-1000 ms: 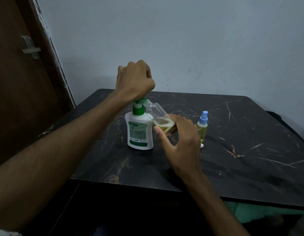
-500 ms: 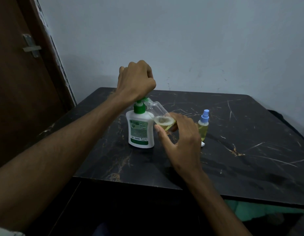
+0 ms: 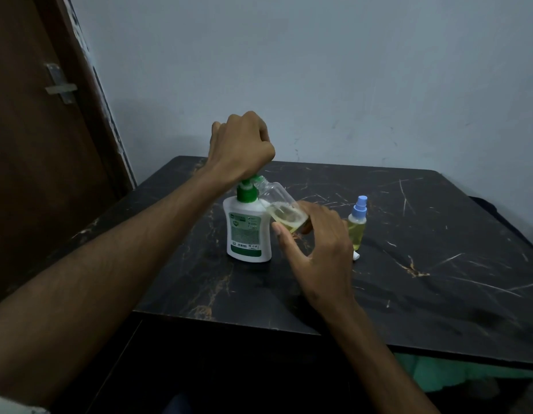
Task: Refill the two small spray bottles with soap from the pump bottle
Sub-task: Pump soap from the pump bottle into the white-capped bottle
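Far left of frame: brown door (image 3: 35,174) with a metal latch (image 3: 60,85) at upper left, pale wall (image 3: 319,70) behind everything.

Left hand (image 3: 239,146), centre of frame, fist-curled and sitting on top of the green pump head (image 3: 248,186); fingers fold down over the head, so the contact itself is hidden. Forearm runs in from lower left.

Pump bottle (image 3: 247,231): white body, green label band, upright on the dark marble table (image 3: 438,264), just left of frame centre. Its spout points right into the neck of the open bottle (image 3: 281,204).

Open bottle: clear, no cap, tilted with the neck up-left at the spout and the base lower-right. Yellowish soap pooled in the lower part, some foam on top. It is off the table, touching the pump bottle's shoulder or very close to it; can't tell which.

Right hand (image 3: 317,243), just right of centre: thumb and fingers curled round the open bottle's lower end, thumb on the near side, fingers wrapped behind. Forearm comes in from bottom right.

Capped bottle (image 3: 357,225), right of the hand: blue spray cap, upright on the table, mostly full of yellow liquid, partly hidden by the hand. Small white item (image 3: 356,256) at its base, too small to identify.

Green cloth (image 3: 468,375) under the table edge, lower right.
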A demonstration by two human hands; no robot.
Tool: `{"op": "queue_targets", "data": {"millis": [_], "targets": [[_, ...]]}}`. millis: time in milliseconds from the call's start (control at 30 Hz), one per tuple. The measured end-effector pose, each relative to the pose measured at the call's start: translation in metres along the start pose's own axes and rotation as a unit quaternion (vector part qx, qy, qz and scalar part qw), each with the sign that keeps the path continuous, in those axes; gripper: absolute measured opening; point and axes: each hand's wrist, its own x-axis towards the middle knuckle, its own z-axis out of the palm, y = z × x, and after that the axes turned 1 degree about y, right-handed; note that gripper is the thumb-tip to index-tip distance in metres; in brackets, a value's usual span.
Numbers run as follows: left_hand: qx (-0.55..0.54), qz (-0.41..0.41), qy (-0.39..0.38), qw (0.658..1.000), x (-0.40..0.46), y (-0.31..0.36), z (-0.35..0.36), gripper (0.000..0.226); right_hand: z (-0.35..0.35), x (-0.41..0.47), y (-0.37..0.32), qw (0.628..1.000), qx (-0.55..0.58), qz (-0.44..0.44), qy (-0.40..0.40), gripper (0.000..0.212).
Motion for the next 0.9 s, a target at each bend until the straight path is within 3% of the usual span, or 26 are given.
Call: {"op": "queue_targets", "data": {"millis": [900], "targets": [[0.011, 0.019, -0.01, 1.0, 0.0044, 0.0042, -0.0044, 0.027, 0.0, -0.0005, 0.0012, 1.0, -0.009, -0.001, -0.003, 0.037]]}}
